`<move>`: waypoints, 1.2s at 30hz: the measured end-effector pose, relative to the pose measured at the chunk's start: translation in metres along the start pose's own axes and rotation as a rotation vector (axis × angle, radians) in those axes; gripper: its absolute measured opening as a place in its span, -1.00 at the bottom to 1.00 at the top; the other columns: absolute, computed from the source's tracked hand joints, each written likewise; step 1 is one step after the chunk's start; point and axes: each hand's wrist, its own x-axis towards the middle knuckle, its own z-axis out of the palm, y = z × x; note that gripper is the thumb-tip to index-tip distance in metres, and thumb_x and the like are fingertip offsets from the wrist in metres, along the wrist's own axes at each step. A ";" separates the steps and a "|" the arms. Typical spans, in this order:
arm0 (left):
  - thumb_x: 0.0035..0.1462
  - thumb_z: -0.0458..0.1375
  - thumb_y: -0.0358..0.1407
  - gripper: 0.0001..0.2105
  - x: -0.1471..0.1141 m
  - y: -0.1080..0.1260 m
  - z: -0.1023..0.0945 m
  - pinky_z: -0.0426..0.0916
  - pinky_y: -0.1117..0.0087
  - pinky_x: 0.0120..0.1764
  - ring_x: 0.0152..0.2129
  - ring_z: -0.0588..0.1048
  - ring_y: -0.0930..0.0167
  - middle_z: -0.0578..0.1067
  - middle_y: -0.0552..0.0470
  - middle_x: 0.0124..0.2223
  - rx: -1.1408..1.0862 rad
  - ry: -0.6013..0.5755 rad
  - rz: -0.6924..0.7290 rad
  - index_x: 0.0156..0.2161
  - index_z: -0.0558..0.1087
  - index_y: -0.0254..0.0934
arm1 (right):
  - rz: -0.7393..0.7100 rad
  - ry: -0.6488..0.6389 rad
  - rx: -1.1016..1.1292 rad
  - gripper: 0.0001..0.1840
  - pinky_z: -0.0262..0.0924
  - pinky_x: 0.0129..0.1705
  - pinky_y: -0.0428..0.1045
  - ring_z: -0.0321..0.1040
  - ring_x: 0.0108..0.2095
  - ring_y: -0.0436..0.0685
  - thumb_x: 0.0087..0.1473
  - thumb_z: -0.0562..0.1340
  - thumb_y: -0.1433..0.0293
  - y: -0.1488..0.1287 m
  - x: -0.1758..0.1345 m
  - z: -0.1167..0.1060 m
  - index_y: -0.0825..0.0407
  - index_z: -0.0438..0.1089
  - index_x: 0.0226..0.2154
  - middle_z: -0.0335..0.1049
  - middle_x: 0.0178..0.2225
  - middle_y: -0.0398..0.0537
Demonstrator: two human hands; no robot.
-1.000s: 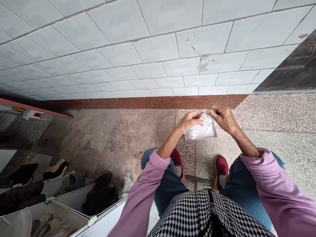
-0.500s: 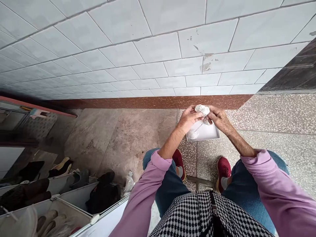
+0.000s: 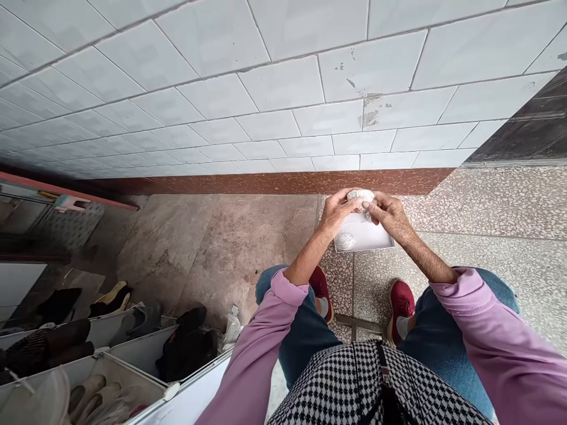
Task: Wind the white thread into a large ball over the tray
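Note:
Between both hands is a bundle of white yarn (image 3: 361,195), held above a shallow white box. My left hand (image 3: 337,211) is closed around its left side, thumb across the front. From the right, my right hand (image 3: 390,215) pinches at the bundle with thumb and fingers; a short bit of yarn hangs below it. In the left corner of the open box (image 3: 372,236) lies a round ball of white yarn (image 3: 345,241). The fingertips behind the bundle are partly hidden.
A white tiled wall (image 3: 283,127) with a reddish-brown base stands just beyond the box. At the lower left is a compartmented rack (image 3: 133,360) holding shoes. My red shoes (image 3: 402,304) stand on the speckled floor, either side of the box's near edge.
My right thumb has moved left onto the front of the yarn bundle. The strand that ran down toward the ball in the box no longer shows.

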 end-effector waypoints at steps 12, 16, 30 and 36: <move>0.02 0.54 -0.05 -0.60 0.016 -0.007 -0.018 0.46 0.40 -0.34 -0.44 0.53 0.47 0.59 0.06 -0.31 0.224 0.147 0.004 -0.22 0.55 -0.26 | -0.042 -0.138 -0.128 -0.33 0.01 -0.43 0.02 0.10 -0.52 0.04 0.26 0.32 -0.28 -0.012 -0.011 -0.012 -0.02 0.50 -0.43 0.23 -0.57 -0.20; 0.03 0.51 -0.10 -0.66 0.009 -0.007 -0.010 0.29 0.41 -0.41 -0.49 0.42 0.49 0.50 0.11 -0.40 0.372 -0.043 -0.042 -0.23 0.55 -0.28 | -0.112 -0.039 -0.171 -0.33 -0.01 -0.42 0.04 0.05 -0.51 0.05 0.26 0.35 -0.29 -0.027 -0.008 -0.030 -0.06 0.47 -0.46 0.15 -0.57 -0.21; -0.01 0.57 -0.06 -0.54 -0.007 0.016 -0.001 0.46 0.38 -0.33 -0.45 0.50 0.50 0.55 0.04 -0.29 0.153 -0.325 -0.033 -0.16 0.51 -0.26 | -0.003 -0.040 -0.016 -0.41 -0.04 -0.48 0.00 0.02 -0.54 0.00 0.18 0.42 -0.21 0.002 0.012 -0.020 -0.05 0.42 -0.43 0.18 -0.56 -0.25; -0.03 0.59 -0.06 -0.40 -0.004 0.009 -0.002 0.57 0.33 -0.24 -0.27 0.61 0.38 0.66 -0.09 -0.08 0.064 -0.190 0.002 0.06 0.54 -0.23 | 0.083 -0.089 0.040 -0.45 -0.15 -0.51 -0.01 -0.07 -0.59 -0.03 0.20 0.41 -0.16 0.014 0.011 -0.016 -0.08 0.35 -0.42 0.14 -0.60 -0.29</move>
